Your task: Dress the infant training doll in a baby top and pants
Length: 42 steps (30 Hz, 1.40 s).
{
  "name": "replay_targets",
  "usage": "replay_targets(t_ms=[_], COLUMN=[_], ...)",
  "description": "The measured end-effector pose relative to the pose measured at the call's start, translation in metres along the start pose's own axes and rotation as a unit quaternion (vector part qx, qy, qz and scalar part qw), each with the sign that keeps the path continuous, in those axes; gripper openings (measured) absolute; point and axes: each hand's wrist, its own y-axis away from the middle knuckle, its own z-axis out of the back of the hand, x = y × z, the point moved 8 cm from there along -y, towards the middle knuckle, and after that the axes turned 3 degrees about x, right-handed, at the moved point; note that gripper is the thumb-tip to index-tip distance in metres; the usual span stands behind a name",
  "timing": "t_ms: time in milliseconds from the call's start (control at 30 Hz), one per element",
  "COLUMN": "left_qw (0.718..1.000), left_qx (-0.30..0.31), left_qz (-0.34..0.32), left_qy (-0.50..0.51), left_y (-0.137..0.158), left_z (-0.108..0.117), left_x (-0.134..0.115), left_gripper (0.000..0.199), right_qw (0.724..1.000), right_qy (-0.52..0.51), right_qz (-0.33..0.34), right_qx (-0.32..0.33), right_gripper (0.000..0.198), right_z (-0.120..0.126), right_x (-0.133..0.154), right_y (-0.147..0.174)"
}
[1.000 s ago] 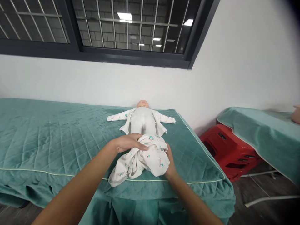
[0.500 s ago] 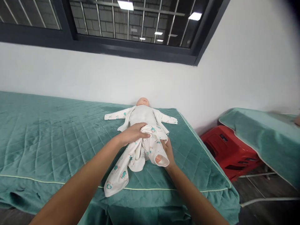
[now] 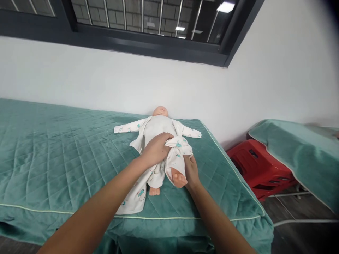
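Note:
A baby doll [image 3: 161, 127] lies on its back on the green quilted bed, head toward the wall, arms spread in an unfastened white printed jacket [image 3: 129, 127]. White printed baby trousers [image 3: 176, 158] are bunched over one of its legs, and the doll's foot [image 3: 178, 177] pokes out of the cuff. The other trouser leg [image 3: 135, 197] lies flat beside the second foot [image 3: 154, 191]. My left hand [image 3: 159, 148] is closed on the gathered cloth near the doll's hip. My right hand [image 3: 191, 171] curls around the outer side of the covered leg, gripping the trousers; some fingers are hidden behind the fabric.
The green bed cover [image 3: 66, 158] stretches left and ends at a piped front edge. Red plastic stools [image 3: 261, 169] stand right of the bed, partly under another green-covered bed [image 3: 299, 155]. A white wall and a dark-framed barred window [image 3: 148, 46] rise behind.
The doll's foot has come further out of the trouser cuff, and the second foot now shows. My left hand has shifted slightly right and up along the cloth.

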Motion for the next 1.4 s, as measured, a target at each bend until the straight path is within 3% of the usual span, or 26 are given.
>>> replay_targets(t_ms=[200,333,467,600,667,767,833,900,1000,1100,1233,1300,1400], left_qw=[1.0,0.998,0.973,0.936,0.922,0.903,0.893,0.89,0.902,0.909,0.894,0.891,0.885], left_qx=[-0.026,0.039,0.122,0.107,0.082,0.064,0.058,0.045,0.057,0.145,0.226,0.203,0.099], left_qz=[0.002,0.033,0.096,0.129,0.139,0.147,0.152,0.155,0.157,0.153,0.143,0.15,0.155], left_qy=[0.015,0.045,0.169,0.309,0.351,0.399,0.419,0.425,0.398,0.359,0.359,0.378,0.428], left_y=[-0.004,-0.002,0.006,0.013,0.016,0.019,0.021,0.022,0.023,0.024,0.027,0.027,0.026], left_z=[0.003,0.007,0.009,0.011,0.01,0.005,0.002,0.002,0.002,-0.006,-0.014,-0.014,-0.007], left_x=[0.014,0.027,0.047,0.072,0.085,0.098,0.102,0.104,0.101,0.092,0.088,0.094,0.106], left_gripper=[0.024,0.023,0.041,0.039,0.036,0.035,0.037,0.035,0.031,0.027,0.036,0.037,0.037], right_qw=[0.992,0.994,0.999,0.985,0.963,0.886,0.831,0.804,0.841,0.885,0.906,0.909,0.894], right_qy=[0.101,0.083,0.026,0.127,0.187,0.25,0.25,0.247,0.174,0.044,-0.062,-0.091,-0.113], right_qz=[0.081,0.068,0.034,0.051,0.036,-0.023,-0.054,-0.08,-0.094,-0.112,-0.131,-0.129,-0.136], right_qx=[-0.003,-0.005,0.024,0.104,0.191,0.391,0.493,0.536,0.504,0.449,0.397,0.385,0.411], right_gripper=[0.042,0.037,0.046,0.059,0.063,0.067,0.055,0.039,0.027,0.031,0.039,0.042,0.039], right_z=[-0.001,-0.001,-0.002,-0.012,-0.026,-0.057,-0.075,-0.088,-0.1,-0.103,-0.097,-0.094,-0.097], right_x=[0.006,-0.006,-0.016,0.006,0.024,0.049,0.065,0.071,0.063,0.039,0.015,0.015,0.021], right_y=[-0.023,-0.033,-0.028,-0.019,-0.018,-0.018,-0.021,-0.031,-0.054,-0.065,-0.066,-0.064,-0.058])
